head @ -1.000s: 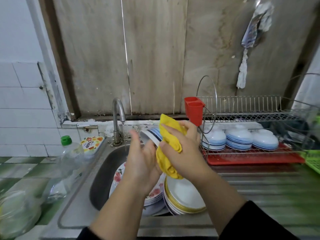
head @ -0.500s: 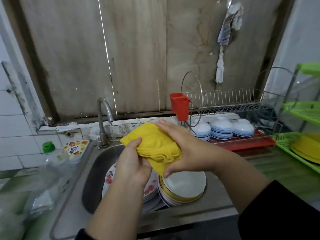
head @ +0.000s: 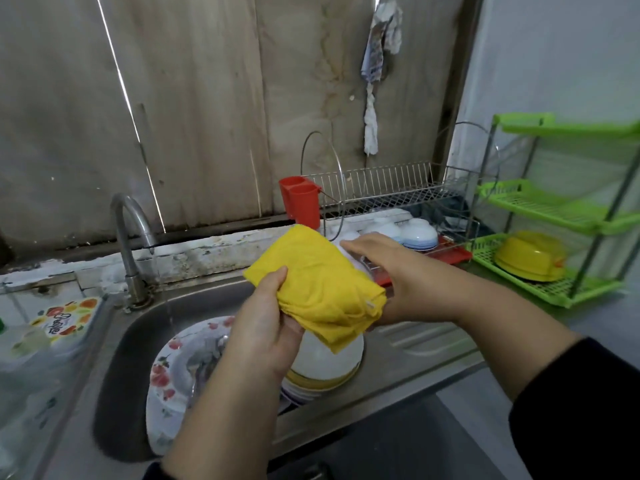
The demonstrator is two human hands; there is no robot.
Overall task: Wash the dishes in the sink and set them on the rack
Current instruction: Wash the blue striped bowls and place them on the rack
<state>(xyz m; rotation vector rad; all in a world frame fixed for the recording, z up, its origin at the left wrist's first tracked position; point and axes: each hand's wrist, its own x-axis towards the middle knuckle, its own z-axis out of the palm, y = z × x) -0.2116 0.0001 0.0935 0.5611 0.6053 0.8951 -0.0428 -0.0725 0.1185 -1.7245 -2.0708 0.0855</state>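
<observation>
A folded yellow cloth (head: 322, 289) is held over the steel sink (head: 398, 362). My left hand (head: 266, 323) pinches its left edge, thumb on top. My right hand (head: 398, 278) grips a white bowl (head: 351, 258), which the cloth mostly hides; only a bit of its rim shows. In the sink lie a floral plate (head: 180, 368) and a stack of white plates with a yellow rim (head: 322, 372). The wire dish rack (head: 388, 192) stands behind to the right, with several blue-striped bowls (head: 419, 233) upside down on its lower tier.
The faucet (head: 128, 230) runs a thin stream onto the floral plate. A red cutlery holder (head: 301, 199) hangs on the rack's left end. A green shelf (head: 554, 209) with a yellow bowl (head: 530, 258) stands at right. A clear bottle and a printed packet (head: 65, 317) sit left of the sink.
The cloth and the bowl have moved right, toward the rack. The cloth now lies over the bowl, my left hand took its edge, and my right hand shifted to the bowl.
</observation>
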